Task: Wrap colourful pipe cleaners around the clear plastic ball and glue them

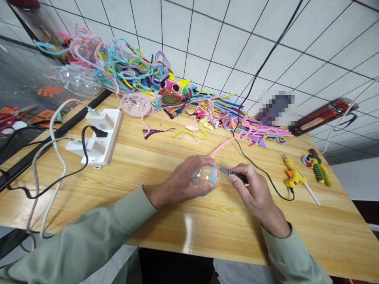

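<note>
My left hand (194, 176) is closed round a clear plastic ball (205, 175) held just over the table. Blue and pink pipe cleaners are fixed along the ball's right side. From its top a loose pink pipe cleaner (222, 146) runs up and to the right. My right hand (251, 188) grips a small knife (233, 173) with a dark handle; its blade points left, with the tip at or very near the pink strip. Whether the tip touches cannot be told.
A white power strip (102, 148) with cables lies left. Along the tiled wall are heaped pipe cleaners (130, 71) and a decorated ball (171, 91). At right lie a yellow glue gun (293, 173), pliers (321, 169) and a red-brown flask (325, 114). A black cord (251, 157) crosses the table.
</note>
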Demonstrator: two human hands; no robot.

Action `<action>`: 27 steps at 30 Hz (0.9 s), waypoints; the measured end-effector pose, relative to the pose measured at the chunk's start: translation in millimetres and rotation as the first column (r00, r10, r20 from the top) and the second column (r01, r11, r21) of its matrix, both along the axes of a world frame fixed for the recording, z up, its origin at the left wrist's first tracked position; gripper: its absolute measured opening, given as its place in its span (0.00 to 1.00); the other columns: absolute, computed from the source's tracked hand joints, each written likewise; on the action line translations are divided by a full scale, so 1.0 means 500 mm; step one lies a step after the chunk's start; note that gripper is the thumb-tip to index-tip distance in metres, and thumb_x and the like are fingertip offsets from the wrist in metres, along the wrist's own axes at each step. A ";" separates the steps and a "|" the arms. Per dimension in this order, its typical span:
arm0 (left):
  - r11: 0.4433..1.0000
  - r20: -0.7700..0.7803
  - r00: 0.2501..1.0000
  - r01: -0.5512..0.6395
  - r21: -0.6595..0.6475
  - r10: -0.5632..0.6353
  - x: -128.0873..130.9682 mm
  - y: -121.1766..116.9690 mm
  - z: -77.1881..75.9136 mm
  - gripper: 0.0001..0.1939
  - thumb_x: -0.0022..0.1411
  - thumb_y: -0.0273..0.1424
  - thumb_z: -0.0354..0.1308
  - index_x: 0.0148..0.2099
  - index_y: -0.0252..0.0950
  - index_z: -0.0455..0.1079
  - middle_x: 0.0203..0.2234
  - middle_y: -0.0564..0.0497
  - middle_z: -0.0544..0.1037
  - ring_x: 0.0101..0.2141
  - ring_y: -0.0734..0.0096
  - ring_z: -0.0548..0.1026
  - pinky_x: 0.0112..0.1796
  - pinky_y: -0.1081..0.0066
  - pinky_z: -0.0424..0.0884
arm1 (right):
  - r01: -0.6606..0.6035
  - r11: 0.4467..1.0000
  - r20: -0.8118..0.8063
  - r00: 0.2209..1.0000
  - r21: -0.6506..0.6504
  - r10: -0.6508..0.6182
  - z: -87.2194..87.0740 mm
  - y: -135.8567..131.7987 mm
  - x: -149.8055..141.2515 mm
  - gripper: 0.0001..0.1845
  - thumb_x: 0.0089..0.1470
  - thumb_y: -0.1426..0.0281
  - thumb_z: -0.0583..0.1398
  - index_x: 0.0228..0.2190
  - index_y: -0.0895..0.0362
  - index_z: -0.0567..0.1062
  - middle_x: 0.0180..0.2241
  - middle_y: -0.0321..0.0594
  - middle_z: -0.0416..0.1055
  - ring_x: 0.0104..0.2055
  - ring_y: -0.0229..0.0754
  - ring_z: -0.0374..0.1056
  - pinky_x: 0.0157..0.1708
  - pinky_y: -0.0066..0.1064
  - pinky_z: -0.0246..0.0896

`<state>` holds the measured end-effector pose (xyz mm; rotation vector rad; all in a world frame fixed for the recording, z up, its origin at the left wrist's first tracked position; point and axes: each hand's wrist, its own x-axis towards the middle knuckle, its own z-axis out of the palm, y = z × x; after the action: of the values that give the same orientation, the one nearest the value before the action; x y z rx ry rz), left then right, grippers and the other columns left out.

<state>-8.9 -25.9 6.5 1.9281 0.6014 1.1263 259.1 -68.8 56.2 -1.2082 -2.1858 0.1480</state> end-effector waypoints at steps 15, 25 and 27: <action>1.000 -0.004 1.000 0.007 0.012 -0.007 -0.003 -0.002 -0.001 0.22 0.72 0.33 0.71 0.65 0.42 0.73 0.61 0.40 0.85 0.63 0.52 0.84 0.67 0.51 0.79 | -0.066 0.998 -0.032 0.997 -0.018 0.066 0.009 -0.010 0.004 0.04 0.77 0.71 0.62 0.46 0.50 0.71 0.32 0.31 0.75 0.26 0.36 0.70 0.28 0.28 0.66; 0.998 0.015 1.000 -0.012 0.070 0.011 0.002 0.000 -0.009 0.23 0.74 0.33 0.71 0.66 0.43 0.70 0.60 0.42 0.84 0.62 0.55 0.84 0.66 0.54 0.79 | -0.141 0.990 0.024 0.990 0.016 0.141 -0.004 -0.003 0.004 0.03 0.79 0.68 0.60 0.46 0.50 0.70 0.30 0.31 0.75 0.25 0.36 0.70 0.27 0.26 0.65; 0.997 0.025 1.000 -0.006 0.078 0.004 0.002 0.000 -0.008 0.22 0.74 0.33 0.71 0.65 0.43 0.70 0.58 0.43 0.85 0.61 0.55 0.84 0.65 0.54 0.79 | -0.143 0.989 0.024 0.989 0.029 0.143 -0.010 -0.002 0.003 0.03 0.79 0.68 0.60 0.46 0.50 0.70 0.30 0.31 0.75 0.26 0.37 0.70 0.28 0.27 0.66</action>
<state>-7.7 -25.7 2.5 1.9769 0.5564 1.1911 260.4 -69.7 51.4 -1.0406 -2.2856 0.1611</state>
